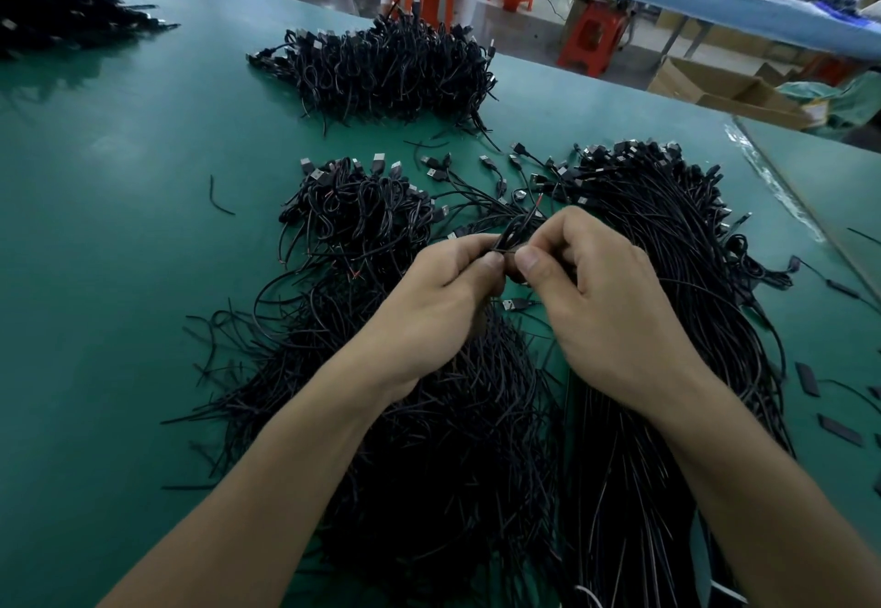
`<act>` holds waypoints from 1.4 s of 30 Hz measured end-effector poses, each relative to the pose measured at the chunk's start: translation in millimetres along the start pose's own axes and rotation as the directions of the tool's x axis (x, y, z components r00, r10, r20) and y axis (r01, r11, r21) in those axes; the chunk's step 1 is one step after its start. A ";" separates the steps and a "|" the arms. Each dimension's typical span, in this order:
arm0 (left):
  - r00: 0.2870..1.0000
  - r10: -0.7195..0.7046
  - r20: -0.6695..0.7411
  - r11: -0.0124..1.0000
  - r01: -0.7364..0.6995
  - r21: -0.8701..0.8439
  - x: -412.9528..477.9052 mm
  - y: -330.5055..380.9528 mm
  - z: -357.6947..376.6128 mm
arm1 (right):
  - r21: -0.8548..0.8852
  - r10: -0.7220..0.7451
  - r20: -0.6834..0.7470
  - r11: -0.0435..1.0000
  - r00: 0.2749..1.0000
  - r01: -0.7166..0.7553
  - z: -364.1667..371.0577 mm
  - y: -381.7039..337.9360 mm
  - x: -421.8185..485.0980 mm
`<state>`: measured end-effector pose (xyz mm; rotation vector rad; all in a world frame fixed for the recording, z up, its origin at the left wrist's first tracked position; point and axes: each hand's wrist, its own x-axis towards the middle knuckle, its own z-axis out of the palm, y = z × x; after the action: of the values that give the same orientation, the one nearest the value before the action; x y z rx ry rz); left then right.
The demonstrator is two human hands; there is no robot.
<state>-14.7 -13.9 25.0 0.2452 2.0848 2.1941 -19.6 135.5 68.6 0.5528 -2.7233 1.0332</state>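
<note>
Your left hand and right hand both pinch the thin black folded cable bundle, thumbs curled tight, just left of the long pile of straight black cables. Its length runs away from your fingertips, toward that pile's plug ends.

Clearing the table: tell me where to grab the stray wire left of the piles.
Pinch the stray wire at its middle, from straight above: it lies flat and alone on the table, gently curved, with bare surface all round.
</note>
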 end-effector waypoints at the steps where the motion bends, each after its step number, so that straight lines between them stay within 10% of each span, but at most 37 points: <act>1: 1.000 -0.011 -0.008 1.000 0.011 -0.024 0.1 0.3 0.0 | 0.019 0.002 0.002 1.000 1.000 -0.002 0.0 1.3 0.3; 6: 0.998 -0.017 -0.052 0.999 0.016 -0.035 -0.2 1.0 1.0 | 0.066 -0.031 -0.057 0.997 0.998 0.034 2.0 5.0 -0.4; 17: 0.994 -0.106 -0.010 0.988 0.105 -0.109 -2.6 3.6 -1.5 | -0.475 -0.363 0.151 0.789 0.919 0.390 -4.6 4.4 -5.8; 38: 0.961 -0.187 0.206 0.789 0.272 -0.552 -1.2 8.1 -2.3 | -0.534 -0.528 0.098 0.687 0.844 0.492 -12.1 9.3 4.1; 42: 0.970 -0.124 0.209 0.810 0.221 -0.543 0.7 3.8 -2.9 | -0.419 -0.445 0.005 0.812 0.895 0.406 -7.3 10.5 2.7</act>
<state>-15.8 -16.8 28.7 0.1618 1.2341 2.4501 -26.1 146.9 68.5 0.9479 -2.4505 0.3484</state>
